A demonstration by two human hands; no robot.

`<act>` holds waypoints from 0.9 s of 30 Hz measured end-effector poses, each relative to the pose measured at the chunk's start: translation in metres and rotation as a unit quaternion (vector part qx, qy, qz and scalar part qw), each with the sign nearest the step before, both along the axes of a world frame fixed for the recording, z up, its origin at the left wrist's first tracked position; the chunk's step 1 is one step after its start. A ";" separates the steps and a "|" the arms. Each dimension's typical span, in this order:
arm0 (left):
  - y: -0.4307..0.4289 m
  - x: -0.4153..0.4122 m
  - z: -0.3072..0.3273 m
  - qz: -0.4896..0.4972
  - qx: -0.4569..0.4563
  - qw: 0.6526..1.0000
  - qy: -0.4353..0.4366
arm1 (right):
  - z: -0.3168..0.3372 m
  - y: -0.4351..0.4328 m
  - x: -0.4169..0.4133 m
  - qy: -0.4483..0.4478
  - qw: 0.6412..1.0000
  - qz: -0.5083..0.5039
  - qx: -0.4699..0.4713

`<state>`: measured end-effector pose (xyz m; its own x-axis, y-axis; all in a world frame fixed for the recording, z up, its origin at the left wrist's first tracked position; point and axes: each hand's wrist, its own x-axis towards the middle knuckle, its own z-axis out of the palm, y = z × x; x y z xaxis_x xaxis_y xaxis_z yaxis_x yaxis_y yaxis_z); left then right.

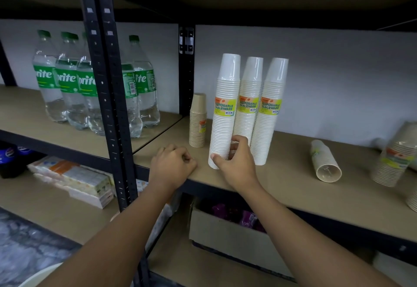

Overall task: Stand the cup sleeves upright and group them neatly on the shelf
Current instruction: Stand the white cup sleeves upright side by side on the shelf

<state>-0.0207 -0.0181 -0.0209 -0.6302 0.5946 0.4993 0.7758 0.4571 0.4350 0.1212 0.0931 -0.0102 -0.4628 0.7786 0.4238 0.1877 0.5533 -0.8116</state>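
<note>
While right hand (pixel 234 162) grips, nearest sleeve (pixel 223 115) apparently upright, base up.

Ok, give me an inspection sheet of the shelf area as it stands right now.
Surface: tan board shelf on a dark metal rack, partly bare.
Job's things: three tall white cup sleeves with yellow labels upright, side by side; short tan cup sleeve upright beside them; small tan cup sleeve lying down, open end forward; another sleeve tilted at the right edge.
Clutter: nothing seen.
Grippers: right hand grips the base of the nearest white sleeve; left hand fisted on the shelf edge.
Cables: nothing seen.
Surroundings: clear green-labelled soda bottles on the neighbouring shelf; cardboard box below.
</note>
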 end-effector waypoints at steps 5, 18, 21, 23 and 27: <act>0.000 0.000 -0.001 0.000 0.000 1.000 0.001 | -0.001 0.001 -0.001 0.000 1.000 -0.002 0.006; -0.001 -0.001 0.000 -0.002 -0.006 1.000 0.006 | 0.000 0.000 0.000 -0.001 1.000 -0.004 0.002; -0.001 0.000 0.000 -0.001 -0.005 1.000 0.004 | 0.003 -0.005 0.004 0.019 1.000 -0.018 -0.005; -0.002 0.000 0.001 -0.009 -0.011 1.000 -0.004 | 0.006 -0.014 0.009 0.044 0.998 -0.040 0.005; -0.015 -0.001 0.004 -0.055 -0.014 0.998 -0.034 | 0.014 -0.041 0.011 0.112 0.991 -0.049 0.052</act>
